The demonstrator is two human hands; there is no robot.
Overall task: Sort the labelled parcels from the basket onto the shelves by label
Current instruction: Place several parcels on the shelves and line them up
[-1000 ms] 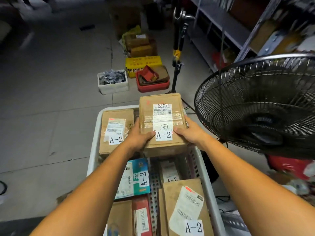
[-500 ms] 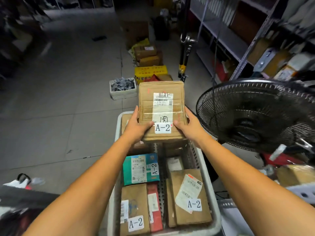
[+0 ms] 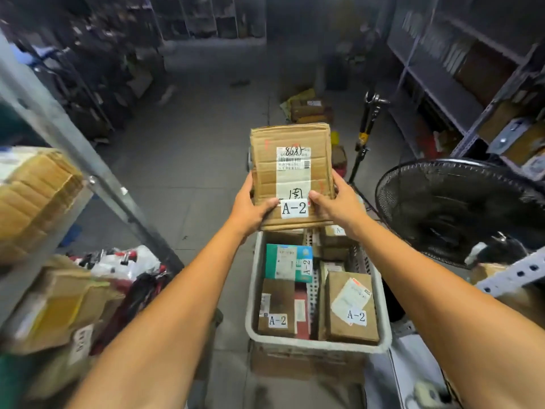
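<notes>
Creased matt cardboard parcel — perforated plastic basket

Left: shelf post slants across; bags piled at its foot.
Right: fan stands just beside the basket; stand beyond it.
Ahead: open floor, with boxes lying farther on.
Above basket: near end open from above; far end covered by the parcel gripped in the left hand and right hand.

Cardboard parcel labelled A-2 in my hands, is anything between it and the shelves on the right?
Yes: the black wire-caged fan stands between the brown cardboard parcel and the near part of the grey metal shelves on the right.
</notes>
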